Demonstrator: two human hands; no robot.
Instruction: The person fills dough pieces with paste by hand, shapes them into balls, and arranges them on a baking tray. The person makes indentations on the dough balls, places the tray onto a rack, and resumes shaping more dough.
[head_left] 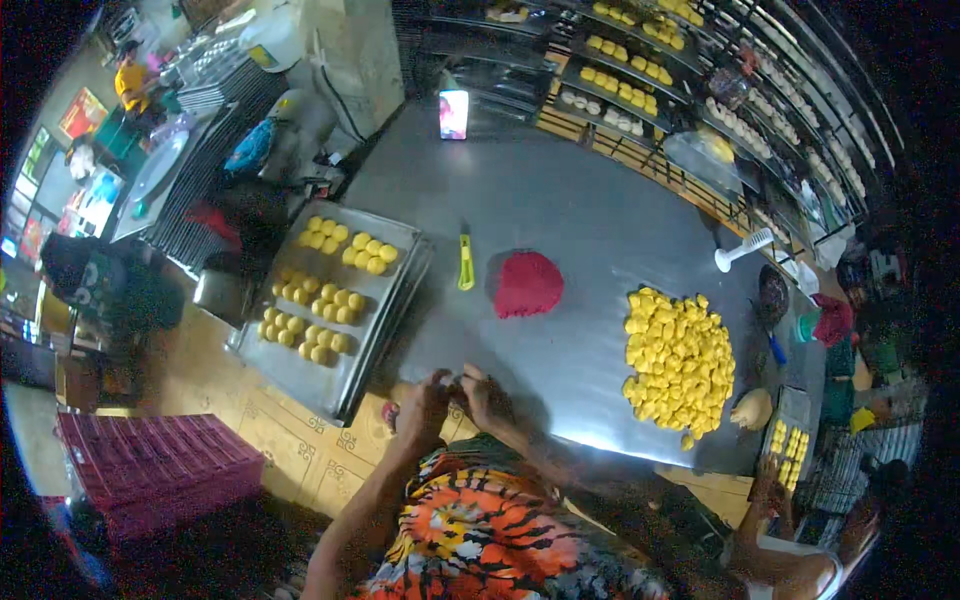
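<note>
Nearest: my patterned shirt [500, 535]. My left hand [432, 402] and right hand [482, 396]: fingers curled, contents indeterminable. Tray [283, 372] adjacent, presumably for reach.

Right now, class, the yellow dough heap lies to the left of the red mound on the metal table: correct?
No: in the head view, the yellow dough heap lies to the right of the red mound on the metal table.

The person wears a bright shirt [490, 525] with splashes of orange, yellow, white and black. Both forearms [393, 476] are bare.
</note>
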